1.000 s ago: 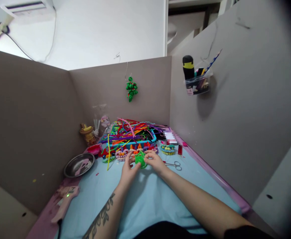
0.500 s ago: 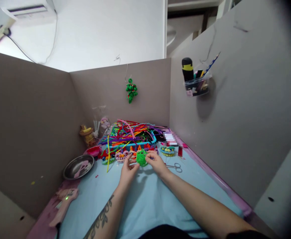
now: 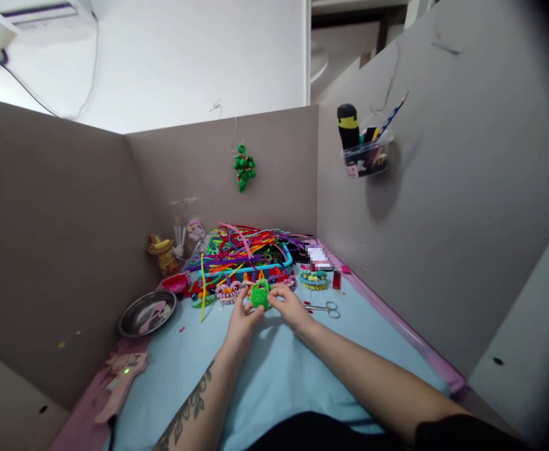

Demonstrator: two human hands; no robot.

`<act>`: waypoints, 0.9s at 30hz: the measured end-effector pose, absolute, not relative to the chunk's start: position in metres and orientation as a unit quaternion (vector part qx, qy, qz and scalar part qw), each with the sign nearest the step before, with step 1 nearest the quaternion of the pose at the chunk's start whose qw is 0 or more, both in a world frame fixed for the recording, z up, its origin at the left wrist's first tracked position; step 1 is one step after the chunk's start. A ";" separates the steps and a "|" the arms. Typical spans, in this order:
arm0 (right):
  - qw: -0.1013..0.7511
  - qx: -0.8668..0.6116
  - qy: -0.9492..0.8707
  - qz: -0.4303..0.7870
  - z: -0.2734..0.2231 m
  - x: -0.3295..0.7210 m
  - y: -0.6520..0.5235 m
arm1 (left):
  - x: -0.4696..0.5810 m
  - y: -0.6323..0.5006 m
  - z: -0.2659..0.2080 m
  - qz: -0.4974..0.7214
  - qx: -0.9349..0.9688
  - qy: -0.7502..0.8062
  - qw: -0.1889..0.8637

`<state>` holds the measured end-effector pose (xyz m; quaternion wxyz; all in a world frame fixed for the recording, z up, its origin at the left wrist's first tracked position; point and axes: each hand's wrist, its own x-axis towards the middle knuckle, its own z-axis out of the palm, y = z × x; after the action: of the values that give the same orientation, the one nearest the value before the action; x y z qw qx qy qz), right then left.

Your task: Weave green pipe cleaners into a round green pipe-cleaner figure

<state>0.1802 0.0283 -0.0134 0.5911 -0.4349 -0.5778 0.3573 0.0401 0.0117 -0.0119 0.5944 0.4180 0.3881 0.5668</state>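
Between my two hands, above the cloth, is a bright green fuzzy piece (image 3: 260,295) bent into loops, apparently of pipe cleaner. My left hand (image 3: 244,321) grips its left and lower side, with thumb and fingers curled round it. On the right, the fingertips of my right hand (image 3: 291,309) pinch its edge. A pair of scissors (image 3: 331,309) lies on the cloth just right of my right hand. Behind the green piece stand small braided figures, among them a pink one (image 3: 228,291) and a blue-and-yellow one (image 3: 314,280).
A heap of coloured pipe cleaners (image 3: 246,247) fills a blue tray at the back. Left are a metal bowl (image 3: 128,324) and a pink hot glue gun (image 3: 123,388) with a green light. Grey partitions (image 3: 218,169) enclose the table; a tool holder (image 3: 366,160) hangs right.
The whole view has shifted slightly. My fingers stay on the green piece, which is turned a little, and my right hand sits slightly closer to my left.
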 end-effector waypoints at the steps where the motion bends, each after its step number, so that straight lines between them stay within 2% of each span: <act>1: 0.591 -0.433 -0.580 0.355 -0.014 0.180 0.028 | 0.041 0.011 -0.012 0.568 0.404 0.388 0.602; 10: 0.571 -0.444 -0.589 0.361 -0.018 0.174 0.026 | 0.042 0.011 -0.014 0.582 0.386 0.374 0.610; 19: 0.576 -0.444 -0.566 0.388 -0.019 0.174 0.025 | 0.045 0.014 -0.020 0.590 0.475 0.374 0.535; 27: 0.571 -0.436 -0.574 0.392 -0.016 0.174 0.023 | 0.048 0.010 -0.013 0.590 0.476 0.389 0.524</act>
<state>0.1740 0.0235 -0.0163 0.5711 -0.4363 -0.5743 0.3919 0.0477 0.0099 -0.0133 0.5241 0.4759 0.3891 0.5895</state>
